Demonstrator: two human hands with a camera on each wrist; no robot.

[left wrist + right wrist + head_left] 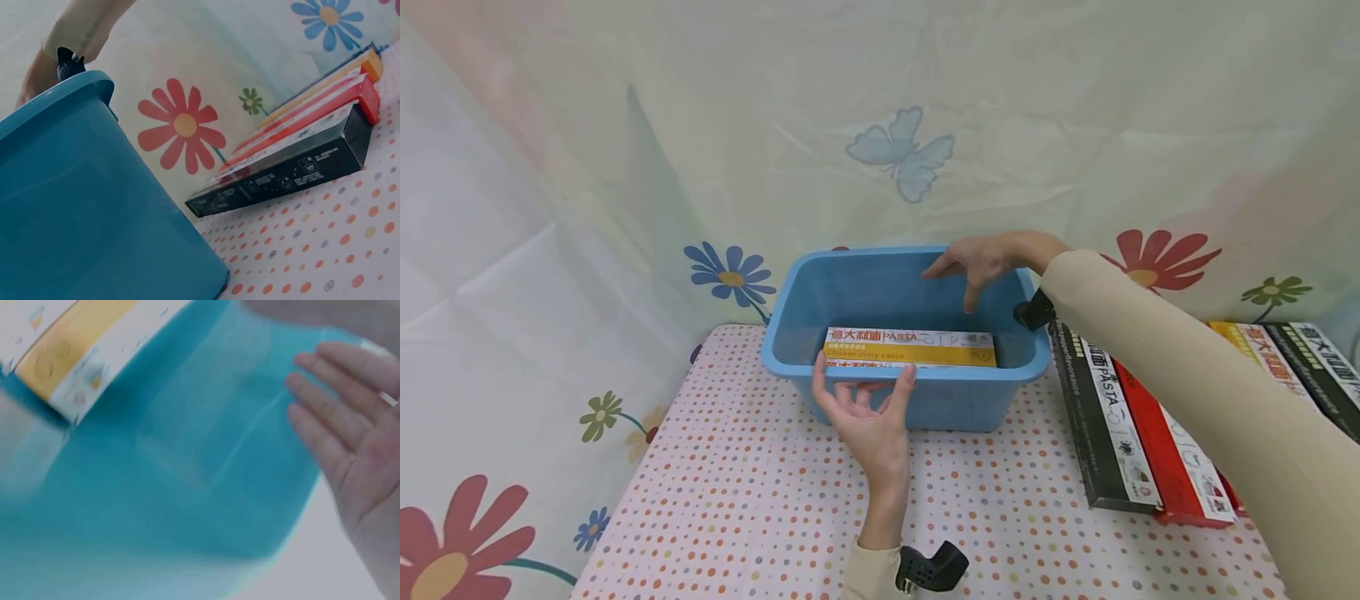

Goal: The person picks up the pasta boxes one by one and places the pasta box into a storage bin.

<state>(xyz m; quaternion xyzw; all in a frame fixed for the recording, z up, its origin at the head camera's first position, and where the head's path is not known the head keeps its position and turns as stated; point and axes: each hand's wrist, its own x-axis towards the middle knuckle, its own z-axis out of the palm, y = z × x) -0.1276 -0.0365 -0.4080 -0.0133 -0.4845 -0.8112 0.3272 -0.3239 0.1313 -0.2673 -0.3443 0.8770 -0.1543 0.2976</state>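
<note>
A light blue plastic bin (910, 402) stands on the dotted table. Inside it, along the front wall, lies a yellow and white pasta box (917, 353) lettered "Chicken curry sauce"; the front rim hides its lower part. My left hand (872, 429) is at the outside of the front wall, palm up, with thumb and forefinger spread near the rim. Over the right rear part of the bin is my right hand (981, 260), its fingers extended and holding nothing. The right wrist view shows the right palm (378, 453) beside the bin wall, apart from the pasta box.
To the right of the bin lie a black pasta box (1105, 433) and a red pasta box (1180, 458). Farther right are a yellow pasta box (1262, 350) and another black box (1318, 367). A flowered cloth (737, 167) hangs behind the table.
</note>
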